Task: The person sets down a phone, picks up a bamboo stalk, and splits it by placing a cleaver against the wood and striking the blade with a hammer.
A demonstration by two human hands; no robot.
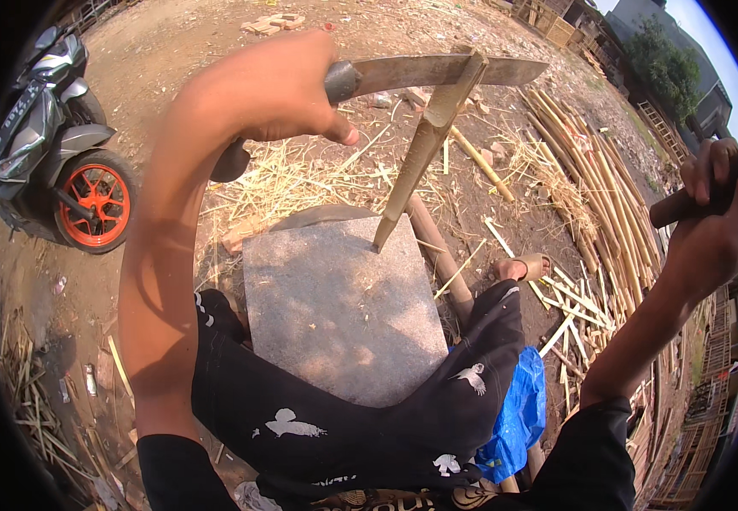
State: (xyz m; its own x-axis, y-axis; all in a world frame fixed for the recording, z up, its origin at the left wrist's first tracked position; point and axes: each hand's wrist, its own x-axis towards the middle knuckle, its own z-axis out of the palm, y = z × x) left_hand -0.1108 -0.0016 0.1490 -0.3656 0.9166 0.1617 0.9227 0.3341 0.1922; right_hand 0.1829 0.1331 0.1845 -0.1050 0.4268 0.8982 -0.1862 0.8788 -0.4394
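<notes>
My left hand [288,89] is closed round the dark handle of a machete [403,73], whose blade points right. That blade crosses the top end of a split bamboo piece [424,149] and appears lodged in it. The bamboo leans a little, its lower end on a grey stone slab [335,289] between my knees. At the far right my right hand [714,226] is raised, fingers wrapped round a dark, rounded handle [674,209]. What this handle belongs to is lost in the dark rim of the picture.
Long bamboo poles [612,196] lie in a pile at the right. Pale shavings [301,180] and split strips [586,307] litter the ground. A blue plastic sheet [515,417] sits beside my right leg. A motorbike [54,157] with an orange wheel stands at the left.
</notes>
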